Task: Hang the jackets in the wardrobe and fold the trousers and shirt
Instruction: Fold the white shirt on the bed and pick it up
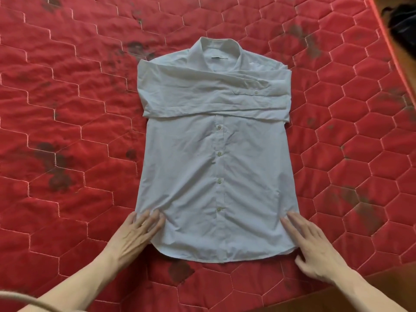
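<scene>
both hands, left (137,230) and right (313,244), lie flat-fingered on the shirt (216,172) hem corners (sleeves already crossed), likely smoothing it for folding.

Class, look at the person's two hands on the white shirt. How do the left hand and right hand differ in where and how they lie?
The left hand rests on the shirt at its left side edge; the right hand rests at its right side edge. The left hand's fingers lie close together, while the right hand's fingers are more spread. Both lie flat, fingers straight, near the hem, on the red quilted mattress.
</scene>
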`<move>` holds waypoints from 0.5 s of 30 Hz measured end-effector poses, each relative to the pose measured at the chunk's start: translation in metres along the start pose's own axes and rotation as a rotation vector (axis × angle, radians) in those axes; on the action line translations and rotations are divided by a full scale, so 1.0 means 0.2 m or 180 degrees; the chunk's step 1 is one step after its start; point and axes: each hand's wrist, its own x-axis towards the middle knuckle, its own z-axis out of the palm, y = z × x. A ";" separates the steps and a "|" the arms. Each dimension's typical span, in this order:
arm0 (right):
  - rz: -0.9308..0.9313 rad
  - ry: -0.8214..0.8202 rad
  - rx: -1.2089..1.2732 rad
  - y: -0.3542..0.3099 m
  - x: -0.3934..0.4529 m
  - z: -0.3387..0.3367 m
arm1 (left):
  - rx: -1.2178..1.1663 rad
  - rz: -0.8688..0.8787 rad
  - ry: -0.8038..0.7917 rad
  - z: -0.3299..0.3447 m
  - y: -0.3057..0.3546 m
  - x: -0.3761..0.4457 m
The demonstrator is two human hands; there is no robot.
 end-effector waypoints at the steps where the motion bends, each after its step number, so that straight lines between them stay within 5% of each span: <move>1: -0.0057 -0.0110 -0.0044 -0.01 -0.01 0.01 | -0.0034 -0.0102 0.0162 0.00 0.00 0.01; 8: 0.0049 0.0558 -0.0280 -0.11 0.03 0.03 | -0.0696 -0.0323 0.0863 0.01 0.00 0.07; 15: 0.0268 0.1128 0.0425 -0.11 0.10 -0.06 | -0.1499 -0.0654 0.0658 -0.09 -0.13 0.04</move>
